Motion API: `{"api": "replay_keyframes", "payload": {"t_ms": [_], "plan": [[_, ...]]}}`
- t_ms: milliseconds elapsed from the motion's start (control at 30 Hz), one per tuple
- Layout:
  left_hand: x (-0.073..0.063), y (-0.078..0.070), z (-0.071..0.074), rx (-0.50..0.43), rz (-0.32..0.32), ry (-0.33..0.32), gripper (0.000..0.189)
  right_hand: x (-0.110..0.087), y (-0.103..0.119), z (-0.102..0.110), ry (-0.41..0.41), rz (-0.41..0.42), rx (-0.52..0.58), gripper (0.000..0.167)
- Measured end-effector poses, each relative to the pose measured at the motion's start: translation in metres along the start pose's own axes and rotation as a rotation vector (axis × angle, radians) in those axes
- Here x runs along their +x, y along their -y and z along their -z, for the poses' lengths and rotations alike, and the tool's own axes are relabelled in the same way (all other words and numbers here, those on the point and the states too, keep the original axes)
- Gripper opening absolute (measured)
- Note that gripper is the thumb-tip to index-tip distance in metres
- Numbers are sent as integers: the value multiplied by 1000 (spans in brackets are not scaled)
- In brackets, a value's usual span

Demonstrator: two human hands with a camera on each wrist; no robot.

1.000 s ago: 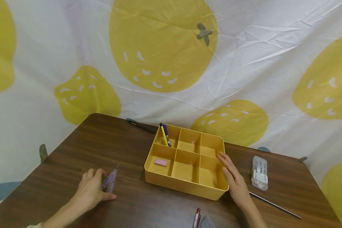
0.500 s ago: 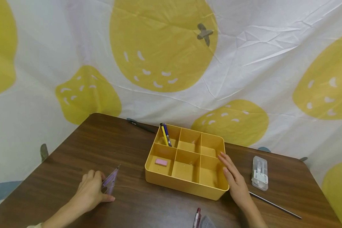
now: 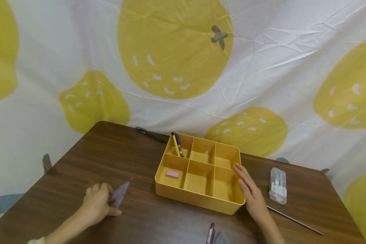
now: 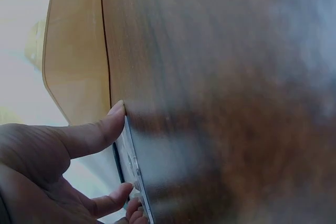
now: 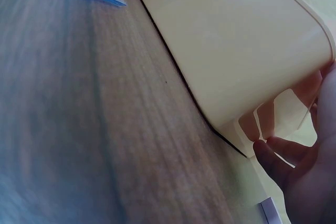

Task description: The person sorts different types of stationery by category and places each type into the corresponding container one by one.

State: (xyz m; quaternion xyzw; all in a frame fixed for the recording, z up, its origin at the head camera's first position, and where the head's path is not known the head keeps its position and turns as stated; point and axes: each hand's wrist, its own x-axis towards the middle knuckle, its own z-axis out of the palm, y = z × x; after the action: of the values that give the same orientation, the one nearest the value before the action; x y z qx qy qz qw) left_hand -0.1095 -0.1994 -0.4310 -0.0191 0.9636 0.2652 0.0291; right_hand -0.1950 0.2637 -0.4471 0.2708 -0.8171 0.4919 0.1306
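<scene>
In the head view my left hand [image 3: 97,203] holds a clear, purple-tinted set square [image 3: 119,195] at the tabletop, thumb at its near edge and fingers at the far one. The left wrist view shows the thumb against the set square's end, its edge seen nearly side-on. My right hand [image 3: 253,196] grips the right wall of a yellow divided organizer box [image 3: 195,200], thumb and index finger over the rim. In the right wrist view other fingertips [image 5: 262,153] touch the box's outer wall. A pink eraser [image 3: 172,174] lies in the front left compartment.
A yellow pen [image 3: 175,144] and a blue pen [image 3: 179,142] lean in the back left compartment. On the right are a clear plastic case [image 3: 278,186] and a thin metal rod [image 3: 294,219]. A dark red pen [image 3: 211,234] lies near a grey-blue clear piece [image 3: 221,238] in front.
The set square's pointed tip has swung slightly right, and my left thumb has shifted a little left. My right hand and the box have stayed put.
</scene>
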Motion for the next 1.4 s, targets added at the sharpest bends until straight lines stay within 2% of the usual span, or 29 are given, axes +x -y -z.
{"api": "replay_keyframes", "payload": {"t_ms": [267,433,733,833,1133,1400], "plan": [[-1,-1,1,-42,8,46,75,0,1,0,4,-9,0,42],[-2,0,2,-71,-12,53,74,-1,0,0,4,-12,-5,43],[-1,4,1,-41,-85,-23,71,0,-1,0,-3,-3,-3,40],[-1,5,1,-52,-95,-22,70,0,-1,-1,-6,-7,-8,40],[0,5,3,-138,-116,-46,60,0,0,0,-1,-11,-4,40],[-2,5,6,-193,-105,-63,57,0,0,0,-2,-3,-4,42]]}}
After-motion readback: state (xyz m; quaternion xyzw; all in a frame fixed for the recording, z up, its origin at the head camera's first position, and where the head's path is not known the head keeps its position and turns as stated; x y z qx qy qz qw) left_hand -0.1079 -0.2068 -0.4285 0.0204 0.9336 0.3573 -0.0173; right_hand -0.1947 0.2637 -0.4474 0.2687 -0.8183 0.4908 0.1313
